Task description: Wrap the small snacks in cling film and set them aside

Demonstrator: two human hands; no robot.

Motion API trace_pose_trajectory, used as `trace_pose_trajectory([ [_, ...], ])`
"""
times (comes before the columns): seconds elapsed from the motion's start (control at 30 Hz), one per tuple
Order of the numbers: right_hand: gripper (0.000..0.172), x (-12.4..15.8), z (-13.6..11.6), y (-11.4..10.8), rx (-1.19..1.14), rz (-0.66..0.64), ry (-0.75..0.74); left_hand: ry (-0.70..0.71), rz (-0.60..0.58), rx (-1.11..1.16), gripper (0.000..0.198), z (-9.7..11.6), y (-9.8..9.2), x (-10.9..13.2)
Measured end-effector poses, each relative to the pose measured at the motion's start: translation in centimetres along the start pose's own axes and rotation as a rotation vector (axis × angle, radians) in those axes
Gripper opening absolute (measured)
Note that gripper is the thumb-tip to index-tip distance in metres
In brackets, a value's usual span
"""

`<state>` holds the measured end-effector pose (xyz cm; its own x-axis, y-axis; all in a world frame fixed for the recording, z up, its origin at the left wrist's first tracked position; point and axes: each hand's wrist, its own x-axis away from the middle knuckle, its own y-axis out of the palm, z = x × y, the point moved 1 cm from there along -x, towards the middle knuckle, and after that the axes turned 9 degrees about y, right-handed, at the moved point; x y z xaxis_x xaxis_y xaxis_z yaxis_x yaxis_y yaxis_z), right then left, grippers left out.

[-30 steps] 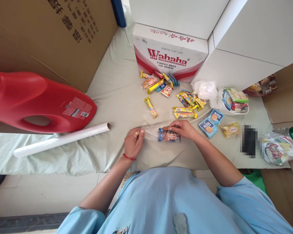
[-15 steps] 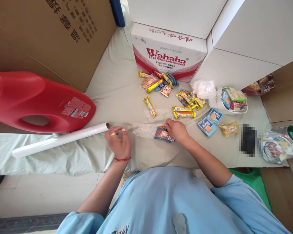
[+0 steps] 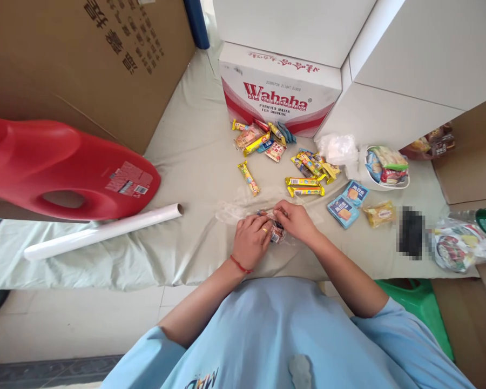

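A small dark snack packet (image 3: 277, 234) with a barcode lies at the near side of the table, partly hidden under both hands. Thin see-through plastic film (image 3: 229, 210) spreads around it on the cloth. My left hand (image 3: 251, 239), with a ring and a red string bracelet, is curled over the packet's left side. From the right, my right hand (image 3: 295, 220) pinches the packet and film at its upper edge. Just beyond the hands are a single yellow snack stick (image 3: 248, 178) and a pair of yellow sticks (image 3: 305, 187).
A white film roll (image 3: 105, 231) and a red jug (image 3: 76, 167) lie left. Behind stand a Wahaba-style water carton (image 3: 281, 89) and piled snacks (image 3: 259, 139). Blue packets (image 3: 344, 208), a yellow packet (image 3: 379, 214) and a white bowl (image 3: 389, 185) of snacks sit right.
My left hand has moved right, from beside the white roll onto the packet. The film now lies bunched around the packet on both sides. My right hand stays at the packet.
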<state>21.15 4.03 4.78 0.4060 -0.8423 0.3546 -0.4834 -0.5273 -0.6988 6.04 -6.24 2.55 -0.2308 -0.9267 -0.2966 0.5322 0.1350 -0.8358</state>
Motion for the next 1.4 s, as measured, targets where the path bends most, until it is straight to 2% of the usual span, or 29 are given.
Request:
trace_pose_trajectory([
  [0.07,0.016,1.0,1.4,-0.7,-0.196,-0.011,0.019,0.001,-0.005,0.015,0.026,-0.3,0.3,0.0],
  [0.2,0.027,3.8,4.6,-1.8,-0.499,-0.132,0.118,0.01,0.019,0.028,0.026,-0.4,0.4,0.3],
  [0.27,0.029,5.1,5.9,-2.3,-0.549,-0.156,0.151,0.023,0.022,0.041,0.026,-0.3,0.5,0.4],
  [0.37,0.029,5.9,7.1,-2.8,-0.498,-0.139,0.163,0.043,0.031,0.051,0.027,-0.2,0.7,0.5],
  [0.5,0.028,4.2,6.6,-3.1,-0.406,0.001,0.111,0.046,0.099,-0.01,0.024,-0.3,0.8,0.9],
  [0.6,0.026,1.8,5.1,-2.7,-0.376,-0.071,0.049,0.044,0.173,-0.084,0.021,-0.3,1.0,1.3],
  [0.7,0.033,-0.4,3.9,-2.2,-0.328,-0.154,0.083,0.04,0.195,-0.114,0.021,-0.1,1.1,1.6],
  [0.73,0.038,-0.9,3.8,-2.2,-0.312,-0.125,0.109,0.031,0.192,-0.118,0.021,0.0,1.1,1.7],
  [0.8,0.043,-1.7,3.6,-2.5,-0.273,0.03,0.131,0.011,0.181,-0.126,0.022,0.0,1.2,1.9],
  [0.87,0.036,-2.2,3.5,-2.8,-0.227,0.162,0.081,0.006,0.176,-0.124,0.022,0.0,1.2,2.0],
  [0.9,0.031,-2.4,3.4,-2.8,-0.212,0.16,0.039,0.012,0.178,-0.121,0.022,0.0,1.3,2.1],
  [0.93,0.028,-2.6,3.3,-2.7,-0.21,0.105,-0.003,0.023,0.182,-0.117,0.022,-0.1,1.3,2.1],
  [1.0,0.027,-2.9,2.8,-2.0,-0.244,-0.089,-0.062,0.053,0.198,-0.116,0.022,-0.3,1.4,2.1],
  [1.1,0.029,-3.3,2.0,-0.8,-0.336,-0.291,-0.072,0.128,0.244,-0.125,0.02,-0.4,1.5,2.0],
  [1.3,0.026,-4.1,0.6,0.1,-0.469,-0.361,-0.064,0.221,0.241,-0.099,0.031,-0.2,0.8,1.6],
  [1.4,0.022,-4.6,0.0,0.4,-0.406,-0.361,-0.072,0.214,0.232,-0.087,0.035,-0.4,0.5,1.3],
])
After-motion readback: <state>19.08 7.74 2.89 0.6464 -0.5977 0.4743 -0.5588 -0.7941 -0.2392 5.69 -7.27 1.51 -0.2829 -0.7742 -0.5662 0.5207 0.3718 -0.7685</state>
